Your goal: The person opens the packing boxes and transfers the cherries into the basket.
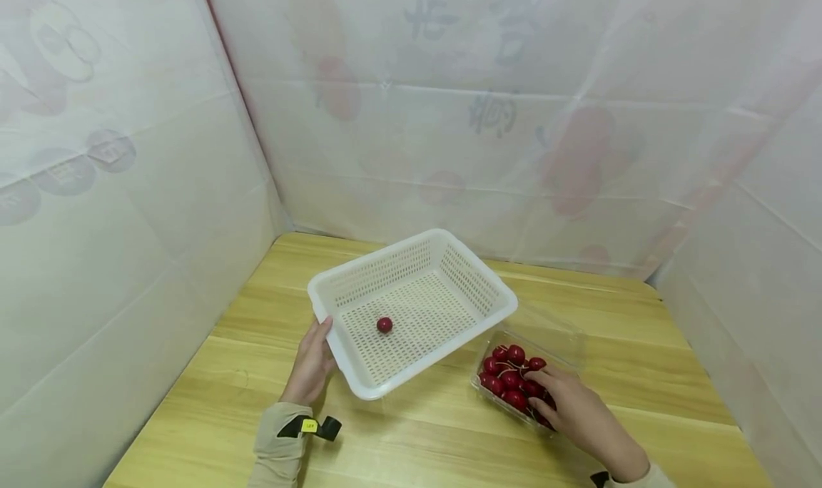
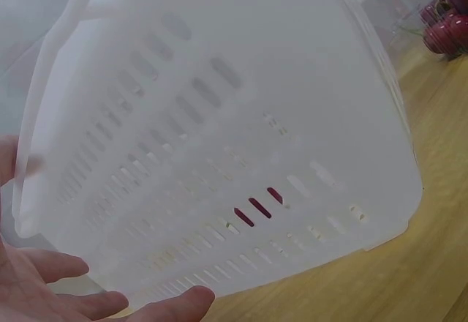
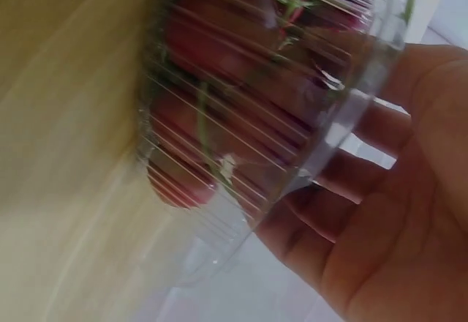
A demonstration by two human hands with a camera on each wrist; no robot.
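My left hand (image 1: pixel 311 367) grips the left end of a white plastic basket (image 1: pixel 372 388), thumb over the rim and fingers against the outer wall. The basket is tilted, and one dark red cherry (image 1: pixel 384 324) lies on its slotted floor. In the left wrist view that cherry (image 2: pixel 259 207) shows through the slots. My right hand (image 1: pixel 571 406) reaches over the rim of a clear plastic box (image 1: pixel 497 400), its fingertips among the cherries (image 1: pixel 510 379) with green stems. Whether they pinch one is hidden. The right wrist view shows the fingers (image 3: pixel 344 183) crossing the box's edge.
The box's clear lid (image 1: pixel 555 334) stands open behind it, close to the basket's right corner. Everything is on a wood-grain table (image 1: pixel 411 452). Pale printed sheets (image 1: pixel 449 153) hang behind and at both sides of the table.
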